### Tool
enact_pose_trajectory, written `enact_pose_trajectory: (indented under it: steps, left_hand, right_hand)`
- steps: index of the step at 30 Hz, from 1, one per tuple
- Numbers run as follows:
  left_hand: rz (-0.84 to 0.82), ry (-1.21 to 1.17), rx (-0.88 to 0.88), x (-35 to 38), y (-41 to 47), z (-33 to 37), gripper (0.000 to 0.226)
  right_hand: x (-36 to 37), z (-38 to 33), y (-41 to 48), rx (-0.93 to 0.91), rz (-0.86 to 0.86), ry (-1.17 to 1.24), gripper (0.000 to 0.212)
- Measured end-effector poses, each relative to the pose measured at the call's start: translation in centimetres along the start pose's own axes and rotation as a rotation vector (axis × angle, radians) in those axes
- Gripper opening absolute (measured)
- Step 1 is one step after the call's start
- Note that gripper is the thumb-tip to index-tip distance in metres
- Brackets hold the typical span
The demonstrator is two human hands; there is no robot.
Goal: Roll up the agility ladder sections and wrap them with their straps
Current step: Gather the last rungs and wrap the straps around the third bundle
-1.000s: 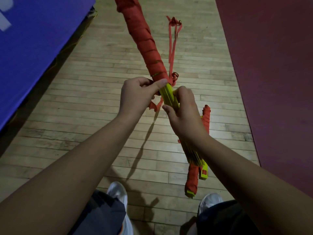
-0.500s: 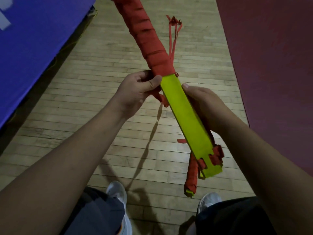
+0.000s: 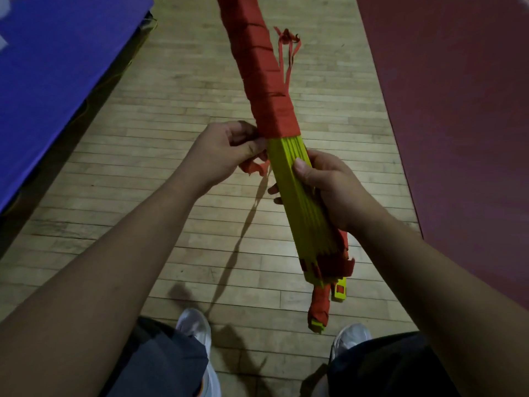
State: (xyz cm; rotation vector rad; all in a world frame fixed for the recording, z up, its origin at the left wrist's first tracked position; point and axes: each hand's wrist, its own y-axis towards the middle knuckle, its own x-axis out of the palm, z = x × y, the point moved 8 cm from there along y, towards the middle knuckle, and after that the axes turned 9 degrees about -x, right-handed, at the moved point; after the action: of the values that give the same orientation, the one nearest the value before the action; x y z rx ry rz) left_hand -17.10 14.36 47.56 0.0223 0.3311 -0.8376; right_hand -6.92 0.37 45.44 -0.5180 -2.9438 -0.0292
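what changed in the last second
The bundle turned in the hands: flat face up half a second ago, rung edges showing now. The right hand regripped, thumb on top. The left hand still pinches the strap by the red wrapping.

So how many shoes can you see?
2. The left shoe is at the bottom middle of the view; the right shoe is to its right. Shorts partly cover both.

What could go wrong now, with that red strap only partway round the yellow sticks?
The left hand pinches just a short red strap tail; if it slips, the finished wrapping may loosen. The right hand grips the bare yellow rungs mid-length, so their unwrapped, uneven near end could fan apart. The loose straps beside the wrapping might snag.
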Motion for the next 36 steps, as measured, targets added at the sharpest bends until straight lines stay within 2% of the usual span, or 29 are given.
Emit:
enact_pose_trajectory:
  steps: [2, 6, 13, 17, 19, 21, 23, 25, 31, 33, 36]
  left_hand:
    - [0.053, 0.040, -0.010, -0.1, -0.2, 0.1, 0.005]
    - [0.130, 0.047, 0.007, 0.3, -0.9, 0.3, 0.016]
    - [0.245, -0.078, 0.049, 1.6, -2.5, 2.0, 0.028]
    - [0.343, -0.149, 0.030, 0.8, -2.5, 1.2, 0.026]
    - [0.313, -0.197, 0.018, 0.4, -2.3, 0.7, 0.023]
    - [0.242, -0.240, 0.019, -0.1, -1.7, 0.3, 0.020]
    - [0.162, -0.273, 0.043, -0.8, -1.2, 0.3, 0.021]
    - [0.080, -0.349, 0.066, -1.0, -0.8, 0.5, 0.026]
    - [-0.113, -0.502, 0.106, 0.5, -0.8, 1.1, 0.021]
    - [-0.129, -0.476, 0.110, 0.6, -0.8, 1.3, 0.022]
    - [-0.142, -0.327, 0.124, 0.4, -1.1, 1.7, 0.031]
  right_hand:
    - [-0.4, 0.1, 0.2, -0.026, 0.072, -0.061, 0.027]
    - [-1.2, 0.1, 0.4, -0.053, 0.154, -0.203, 0.023]
    - [-0.2, -0.6, 0.5, -0.121, 0.268, -0.351, 0.034]
    - [0.9, -0.3, 0.9, -0.118, 0.246, -0.464, 0.043]
    - [0.8, -0.3, 1.0, -0.097, 0.213, -0.427, 0.044]
    - [0.2, 0.0, 1.5, -0.039, 0.166, -0.229, 0.040]
    - [-0.1, 0.3, 1.7, 0.051, 0.063, 0.067, 0.053]
    - [-0.1, 0.5, 1.7, 0.114, -0.033, 0.241, 0.064]
    - [1.7, 1.3, 0.4, 0.211, -0.234, 0.259, 0.048]
    - [1.7, 1.1, 0.4, 0.194, -0.198, 0.311, 0.044]
    - [0.8, 1.1, 0.7, 0.139, -0.090, 0.237, 0.041]
